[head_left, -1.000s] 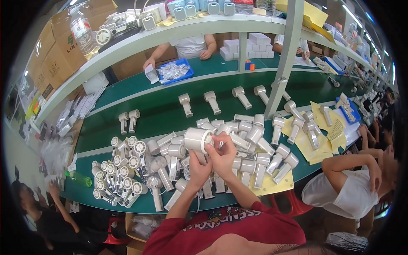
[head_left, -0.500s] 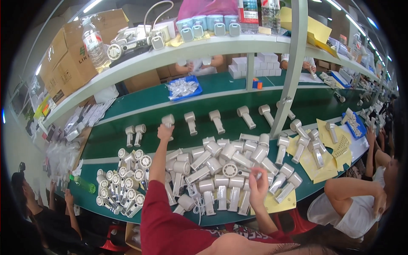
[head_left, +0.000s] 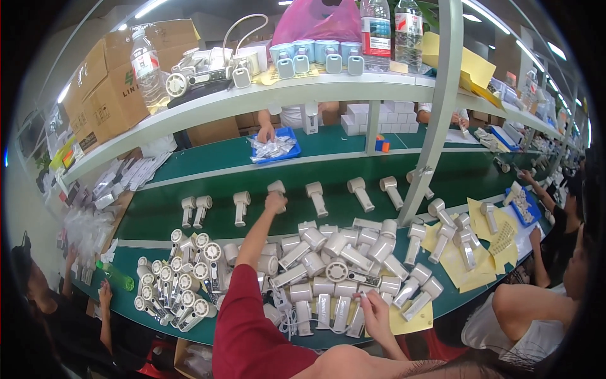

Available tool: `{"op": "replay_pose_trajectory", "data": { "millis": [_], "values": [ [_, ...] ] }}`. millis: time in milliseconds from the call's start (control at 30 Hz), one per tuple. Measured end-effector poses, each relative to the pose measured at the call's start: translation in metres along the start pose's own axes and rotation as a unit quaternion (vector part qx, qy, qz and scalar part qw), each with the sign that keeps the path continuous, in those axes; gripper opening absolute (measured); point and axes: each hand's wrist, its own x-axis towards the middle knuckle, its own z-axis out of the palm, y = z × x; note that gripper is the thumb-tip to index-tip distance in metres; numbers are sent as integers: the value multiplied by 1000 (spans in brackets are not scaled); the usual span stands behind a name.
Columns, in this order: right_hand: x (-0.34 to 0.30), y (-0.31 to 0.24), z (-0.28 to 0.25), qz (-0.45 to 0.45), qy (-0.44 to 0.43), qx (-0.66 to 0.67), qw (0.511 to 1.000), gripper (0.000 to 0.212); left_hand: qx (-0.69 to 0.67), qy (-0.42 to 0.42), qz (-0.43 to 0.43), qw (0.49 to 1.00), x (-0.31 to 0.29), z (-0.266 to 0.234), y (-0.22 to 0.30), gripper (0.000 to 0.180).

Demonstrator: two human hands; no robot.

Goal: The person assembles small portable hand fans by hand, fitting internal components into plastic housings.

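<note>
My left hand point(head_left: 275, 203) reaches over the green conveyor belt point(head_left: 158, 208), its fingers closed around a white handheld fan point(head_left: 276, 187) there. Just left of it another handheld fan point(head_left: 241, 207) lies on the belt. My right hand point(head_left: 377, 314) is at the near side of a big pile of handheld fans point(head_left: 315, 252), beside a fan handle point(head_left: 356, 318). Its thumb and fingertips are pinched together; whatever may be between them is too small to make out.
Fans with round grilles point(head_left: 183, 278) crowd the bench at left, near a green bottle point(head_left: 117, 275). A grey post point(head_left: 432, 107) rises through the belt to a loaded shelf point(head_left: 284, 95). Across the belt a person's hand point(head_left: 266, 132) reaches into a blue tray point(head_left: 293, 151). People sit on both sides.
My left hand has let go of one fan on the belt and moved right to the neighbouring one. My right hand has come down toward the pile's near edge. The view has shifted slightly.
</note>
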Motion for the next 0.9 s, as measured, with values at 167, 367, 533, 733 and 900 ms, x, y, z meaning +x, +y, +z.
{"op": "replay_pose_trajectory", "data": {
  "millis": [167, 367, 533, 733, 900],
  "values": [
    [38, 6, 0, -21, -8, 26, 999, 21, -595, -234, -135, 757, -84, -31, 115, 26],
    [61, -20, 35, -98, -50, 77, 991, 17, -701, -177, -48, 689, -256, -79, 192, 26],
    [55, -43, 46, -147, -68, 115, 980, 14, -768, -131, -62, 624, -332, -89, 207, 24],
    [35, -34, 50, -135, -143, 153, 968, 20, -765, -32, -50, 641, -376, -99, 201, 28],
    [19, -45, 59, -91, -161, 205, 961, 23, -727, 29, -18, 686, -396, -111, 201, 29]
  ]
}}
